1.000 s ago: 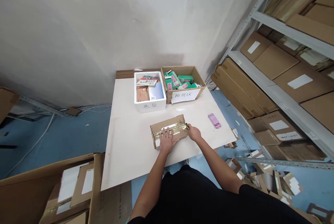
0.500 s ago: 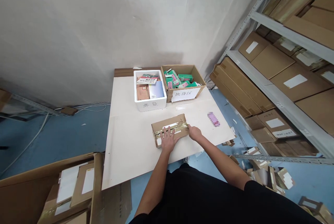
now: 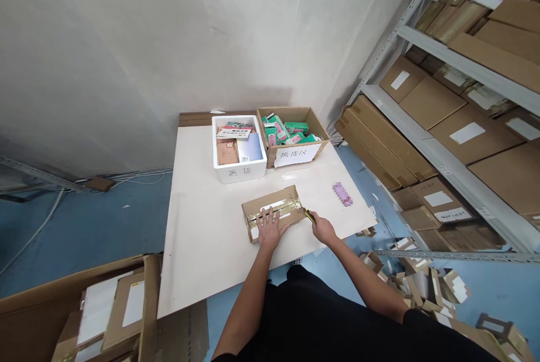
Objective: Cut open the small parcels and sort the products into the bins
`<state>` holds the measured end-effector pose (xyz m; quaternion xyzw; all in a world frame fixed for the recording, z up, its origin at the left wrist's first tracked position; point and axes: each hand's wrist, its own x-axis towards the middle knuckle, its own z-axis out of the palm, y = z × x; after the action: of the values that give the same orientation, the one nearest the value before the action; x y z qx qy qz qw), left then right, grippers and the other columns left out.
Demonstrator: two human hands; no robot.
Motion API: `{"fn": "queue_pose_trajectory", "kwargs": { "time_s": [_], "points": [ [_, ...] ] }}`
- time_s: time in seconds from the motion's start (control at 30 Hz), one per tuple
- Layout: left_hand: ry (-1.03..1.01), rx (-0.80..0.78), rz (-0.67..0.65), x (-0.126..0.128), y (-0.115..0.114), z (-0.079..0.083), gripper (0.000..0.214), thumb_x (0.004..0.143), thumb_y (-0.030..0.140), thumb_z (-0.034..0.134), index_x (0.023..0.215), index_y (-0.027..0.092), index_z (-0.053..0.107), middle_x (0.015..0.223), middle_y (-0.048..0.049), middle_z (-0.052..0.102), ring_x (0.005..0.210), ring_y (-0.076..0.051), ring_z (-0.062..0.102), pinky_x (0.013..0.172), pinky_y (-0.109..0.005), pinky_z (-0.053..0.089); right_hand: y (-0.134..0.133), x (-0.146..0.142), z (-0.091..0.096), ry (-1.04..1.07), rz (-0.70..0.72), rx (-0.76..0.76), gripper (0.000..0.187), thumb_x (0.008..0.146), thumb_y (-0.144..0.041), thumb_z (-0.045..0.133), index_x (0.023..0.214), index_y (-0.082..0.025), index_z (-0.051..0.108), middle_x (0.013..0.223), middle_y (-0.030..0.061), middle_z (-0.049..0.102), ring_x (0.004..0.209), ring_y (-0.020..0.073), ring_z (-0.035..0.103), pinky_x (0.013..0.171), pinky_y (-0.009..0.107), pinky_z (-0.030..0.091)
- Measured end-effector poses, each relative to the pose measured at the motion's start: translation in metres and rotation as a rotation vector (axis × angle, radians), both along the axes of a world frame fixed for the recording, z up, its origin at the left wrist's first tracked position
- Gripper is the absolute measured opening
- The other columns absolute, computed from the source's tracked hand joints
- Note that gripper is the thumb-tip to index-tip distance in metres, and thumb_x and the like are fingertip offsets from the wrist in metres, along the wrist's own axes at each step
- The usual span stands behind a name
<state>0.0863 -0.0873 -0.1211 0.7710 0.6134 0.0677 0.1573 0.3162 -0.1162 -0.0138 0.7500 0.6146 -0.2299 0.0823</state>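
Note:
A flat cardboard parcel (image 3: 278, 204), taped along its top and bearing a white label, lies on the white table (image 3: 202, 238). My left hand (image 3: 267, 229) rests flat on the parcel's near left part, fingers spread. My right hand (image 3: 324, 229) is closed round a small yellow and black cutter (image 3: 310, 216), whose tip points at the parcel's right end, a little clear of it.
A white foam box (image 3: 239, 151) of booklets and a cardboard box (image 3: 292, 134) of green packets stand at the table's back. A blurred pink item (image 3: 342, 194) lies at right. Shelves of cartons (image 3: 442, 103) line the right; scraps (image 3: 426, 286) litter the floor. An open carton (image 3: 97, 311) sits at lower left.
My right hand has drawn back from the parcel's right end toward me and to the right, bringing the cutter into view. My left hand stays on the parcel.

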Motion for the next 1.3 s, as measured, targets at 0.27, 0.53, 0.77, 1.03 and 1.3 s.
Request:
{"fn": "queue_pose_trajectory", "kwargs": {
  "time_s": [0.27, 0.53, 0.77, 1.03, 1.3],
  "points": [
    [0.056, -0.015, 0.021, 0.003, -0.007, -0.001, 0.077, 0.099, 0.068, 0.046, 0.164, 0.029, 0.037, 0.176, -0.0081, 0.022, 0.163, -0.038, 0.002, 0.129, -0.066, 0.007, 0.009, -0.007, -0.009, 0.081, 0.025, 0.076, 0.055, 0.108, -0.023, 0.035, 0.162, -0.03, 0.036, 0.129, 0.0099, 0.071, 0.111, 0.0255, 0.07, 0.091, 0.032, 0.046],
    [0.166, -0.011, 0.104, 0.019, -0.012, 0.003, 0.076, 0.099, 0.071, 0.043, 0.163, 0.031, 0.041, 0.175, -0.01, 0.022, 0.162, -0.042, 0.007, 0.126, -0.071, 0.012, 0.064, -0.014, -0.001, -0.011, 0.168, -0.13, 0.07, 0.096, -0.01, 0.052, 0.162, -0.021, 0.036, 0.123, 0.02, 0.07, 0.116, 0.0301, 0.068, 0.091, 0.035, 0.048],
    [0.216, -0.012, 0.114, 0.026, -0.013, 0.008, 0.074, 0.1, 0.067, 0.043, 0.163, 0.029, 0.04, 0.176, -0.0104, 0.02, 0.162, -0.042, 0.006, 0.125, -0.071, 0.015, 0.062, 0.009, -0.003, 0.1, 0.176, 0.024, 0.067, 0.099, -0.014, 0.049, 0.163, -0.028, 0.034, 0.124, 0.0159, 0.071, 0.108, 0.0288, 0.071, 0.09, 0.034, 0.048],
    [0.238, -0.107, 0.171, 0.027, -0.008, 0.017, 0.07, 0.1, 0.069, 0.039, 0.161, 0.033, 0.044, 0.176, -0.0073, 0.02, 0.162, -0.044, 0.006, 0.12, -0.075, 0.025, 0.076, 0.001, -0.01, 0.107, 0.285, -0.107, 0.054, 0.093, -0.008, 0.057, 0.146, -0.015, 0.057, 0.121, 0.0219, 0.074, 0.114, 0.0314, 0.071, 0.091, 0.036, 0.05],
    [0.219, 0.009, 0.196, 0.021, -0.011, 0.009, 0.074, 0.1, 0.07, 0.041, 0.159, 0.027, 0.048, 0.174, -0.01, 0.028, 0.161, -0.043, 0.014, 0.125, -0.064, 0.024, 0.034, 0.069, -0.067, 0.512, -0.129, 0.226, 0.039, 0.099, -0.034, 0.052, 0.135, -0.021, 0.057, 0.098, 0.0065, 0.077, 0.087, 0.0238, 0.073, 0.077, 0.029, 0.05]
  ]
}}
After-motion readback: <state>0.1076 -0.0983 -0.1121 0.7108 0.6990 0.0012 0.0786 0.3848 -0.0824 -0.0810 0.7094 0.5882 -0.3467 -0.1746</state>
